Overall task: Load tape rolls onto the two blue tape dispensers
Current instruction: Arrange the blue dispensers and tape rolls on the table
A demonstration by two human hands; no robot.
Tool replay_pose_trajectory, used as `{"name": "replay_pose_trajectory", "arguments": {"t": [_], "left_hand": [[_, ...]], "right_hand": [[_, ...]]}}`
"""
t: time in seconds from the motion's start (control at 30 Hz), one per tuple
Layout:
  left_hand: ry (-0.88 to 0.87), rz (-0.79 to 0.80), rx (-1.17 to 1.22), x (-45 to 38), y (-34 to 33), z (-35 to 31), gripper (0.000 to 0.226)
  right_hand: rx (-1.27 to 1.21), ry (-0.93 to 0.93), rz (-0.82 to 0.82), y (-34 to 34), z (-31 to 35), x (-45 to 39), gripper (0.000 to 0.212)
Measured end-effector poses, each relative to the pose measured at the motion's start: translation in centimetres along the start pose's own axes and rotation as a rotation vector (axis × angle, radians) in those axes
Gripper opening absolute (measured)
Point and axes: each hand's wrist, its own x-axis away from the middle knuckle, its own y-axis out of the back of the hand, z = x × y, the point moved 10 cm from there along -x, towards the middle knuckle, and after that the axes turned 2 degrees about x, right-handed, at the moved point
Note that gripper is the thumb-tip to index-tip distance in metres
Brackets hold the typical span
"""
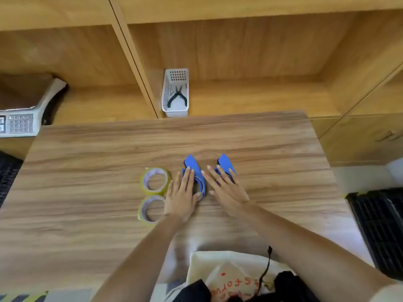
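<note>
I see both blue dispensers lying on the wooden surface [87, 171] in front of me, side by side and a little apart. The left dispenser [195, 171] sits just right of the tape rolls; the right dispenser [225, 165] lies beside it. Neither one carries a roll as far as I can tell: the hub of the left one looks bare, and the right one's hub is hidden under my hand.

The two tape rolls lie flat just left of the dispensers, touching or nearly touching each other: the far roll [155, 179] and the near roll [150, 208], both yellowish with open cores.

My left hand [181, 197] rests flat on the left dispenser, fingers straight and slightly spread, thumb at its near edge, gripping nothing. My right hand [226, 190] lies over the right dispenser the same way, fingers straight and spread, nothing clasped.

I judge the task to be at its very start: both rolls are still loose and both dispensers still need loading. Next I would probably pick up one dispenser and one roll.

Farther out, a white basket [166, 99] holding pliers [177, 97] stands on the shelf behind the surface, and a weighing scale [19, 118] sits far left.
</note>
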Motion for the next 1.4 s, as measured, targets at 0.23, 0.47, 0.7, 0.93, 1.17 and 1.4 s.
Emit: {"name": "replay_pose_trajectory", "arguments": {"t": [0.23,0.47,0.7,0.93,1.17,1.4], "left_hand": [[0.037,0.083,0.072,1.1,-2.2,1.4,0.087],[0.015,0.074,0.121,0.3,-1.9,0.7,0.091],[-0.007,0.073,0.183,0.2,-2.1,1.4,0.089],[-0.033,0.124,0.395,0.5,-2.2,2.1,0.103],[-0.06,-0.017,0.539,1.7,0.8,2.0,0.106],[-0.129,-0.122,0.436,6.5,2.2,1.5,0.09]], "right_hand": [[-0.066,0.075,0.171,-1.4,1.7,-0.5,0.077],[-0.203,0.081,0.326,-2.1,2.0,-1.1,0.074],[-0.308,0.015,0.28,-1.1,1.7,-1.9,0.07],[-0.264,-0.033,0.295,-1.5,0.2,-1.4,0.068],[-0.284,-0.009,0.264,-0.3,0.2,-1.3,0.056],[-0.405,0.107,0.17,1.9,2.0,-0.5,0.063]]}}
